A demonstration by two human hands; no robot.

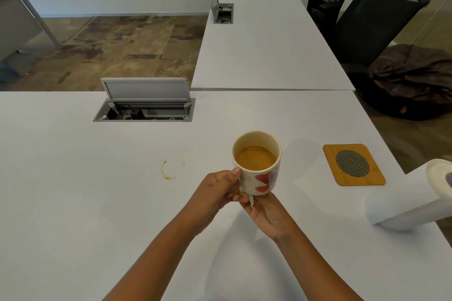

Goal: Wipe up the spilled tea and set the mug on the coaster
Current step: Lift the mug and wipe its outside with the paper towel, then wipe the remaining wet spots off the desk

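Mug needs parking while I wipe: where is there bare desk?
Bare patches: between the mug and coaster; the wide stretch left of the tea ring, below the cable hatch. Crowded only at the right edge, by the paper towel roll.

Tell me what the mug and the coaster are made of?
The mug looks like glazed ceramic: thick cream walls, a smooth, slightly shiny surface and red painted shapes. The coaster looks like wood, maybe bamboo: warm orange-brown, matte, with rounded corners. The round patterned patch in its middle could be woven or printed; the picture cannot settle which.
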